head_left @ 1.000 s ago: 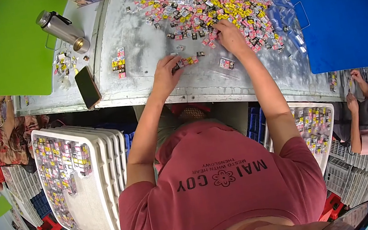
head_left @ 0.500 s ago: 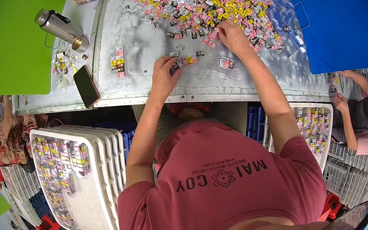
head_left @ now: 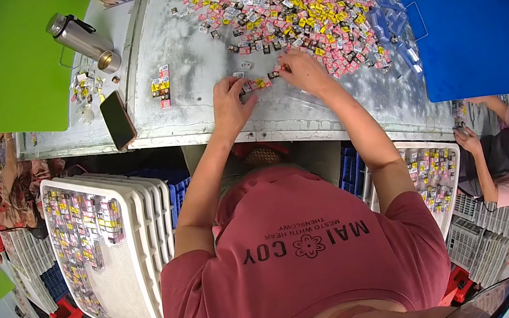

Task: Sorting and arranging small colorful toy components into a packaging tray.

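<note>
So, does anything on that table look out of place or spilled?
The phone lies slanted, its near end at the edge of the worktop, so it looks precarious. The small colourful blocks lie loose in a jumble, which could pass for a spill. Nothing looks damaged.

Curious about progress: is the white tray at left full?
Only partly: the white tray holds small coloured pieces, but bare mesh shows beside them.

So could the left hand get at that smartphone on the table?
Probably yes: nothing tall stands between the left hand and the smartphone, though that hand is touching a row of small printed blocks.
</note>
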A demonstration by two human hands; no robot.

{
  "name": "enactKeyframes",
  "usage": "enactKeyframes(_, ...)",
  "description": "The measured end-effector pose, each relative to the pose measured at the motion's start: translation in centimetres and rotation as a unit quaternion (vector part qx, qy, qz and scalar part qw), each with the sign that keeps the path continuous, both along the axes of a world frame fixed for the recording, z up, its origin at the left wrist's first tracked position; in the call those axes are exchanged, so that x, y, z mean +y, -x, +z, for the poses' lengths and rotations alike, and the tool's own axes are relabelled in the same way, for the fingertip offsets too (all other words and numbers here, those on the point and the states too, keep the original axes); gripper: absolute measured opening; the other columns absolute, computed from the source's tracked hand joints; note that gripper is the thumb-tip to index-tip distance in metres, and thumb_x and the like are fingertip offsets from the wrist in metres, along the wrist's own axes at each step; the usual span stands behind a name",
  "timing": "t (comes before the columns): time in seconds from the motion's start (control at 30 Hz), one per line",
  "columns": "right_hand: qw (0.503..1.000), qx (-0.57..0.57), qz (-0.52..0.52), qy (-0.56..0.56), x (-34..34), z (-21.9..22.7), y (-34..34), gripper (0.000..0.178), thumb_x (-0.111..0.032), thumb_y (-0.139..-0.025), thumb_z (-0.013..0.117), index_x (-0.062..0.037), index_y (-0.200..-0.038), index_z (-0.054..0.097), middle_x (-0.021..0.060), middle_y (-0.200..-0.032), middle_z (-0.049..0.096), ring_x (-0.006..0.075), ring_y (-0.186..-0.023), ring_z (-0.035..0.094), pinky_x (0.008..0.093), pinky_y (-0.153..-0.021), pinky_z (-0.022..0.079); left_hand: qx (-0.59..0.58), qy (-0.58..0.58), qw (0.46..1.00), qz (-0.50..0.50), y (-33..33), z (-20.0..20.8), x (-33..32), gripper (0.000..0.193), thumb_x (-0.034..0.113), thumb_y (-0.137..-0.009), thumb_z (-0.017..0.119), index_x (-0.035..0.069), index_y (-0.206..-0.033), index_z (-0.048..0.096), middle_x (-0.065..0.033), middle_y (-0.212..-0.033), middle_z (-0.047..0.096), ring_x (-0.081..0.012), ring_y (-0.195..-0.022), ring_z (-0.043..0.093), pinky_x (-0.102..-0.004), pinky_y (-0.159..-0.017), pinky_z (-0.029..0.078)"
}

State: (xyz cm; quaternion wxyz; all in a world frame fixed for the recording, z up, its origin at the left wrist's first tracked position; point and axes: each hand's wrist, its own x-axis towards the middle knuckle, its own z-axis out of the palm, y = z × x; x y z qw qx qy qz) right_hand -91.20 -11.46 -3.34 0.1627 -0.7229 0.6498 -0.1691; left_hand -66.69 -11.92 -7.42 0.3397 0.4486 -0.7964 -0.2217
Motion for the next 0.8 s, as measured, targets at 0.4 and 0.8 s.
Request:
enactKeyframes(0.4, 0.995, 0.002, 0.100, 0.018, -0.1, -0.3, -0.3, 0.032, -0.011, -0.083, 0.074, -0.0077, -0.115, 0.071, 0.0122, -0.106, 0.062, 0.0306, -0.099, 0.066, 0.0417, -0.085, 0.055, 0.016, 0.000, 1.000, 0.000, -0.1, -0.4, -0.1, 0.050, 0.013, -0.073, 0.084, 0.005, -0.120, 0.070, -0.0146, -0.119, 0.061, -0.0350, -0.115, 0.056, -0.0426, -0.099, 0.048)
enactKeyframes(0.8, 0.996, 0.029, -0.045, 0.072, -0.5, -1.1, 3.0, 0.018, -0.013, -0.083, 0.073, -0.0016, -0.098, 0.071, 0.0163, -0.105, 0.066, 0.0380, -0.092, 0.067, 0.0450, -0.083, 0.055, 0.022, -0.007, 1.000, 0.004, -0.4, -0.7, 0.1, 0.047, 0.010, -0.072, 0.084, 0.004, -0.117, 0.070, -0.0134, -0.118, 0.061, -0.0345, -0.113, 0.055, -0.0427, -0.098, 0.048)
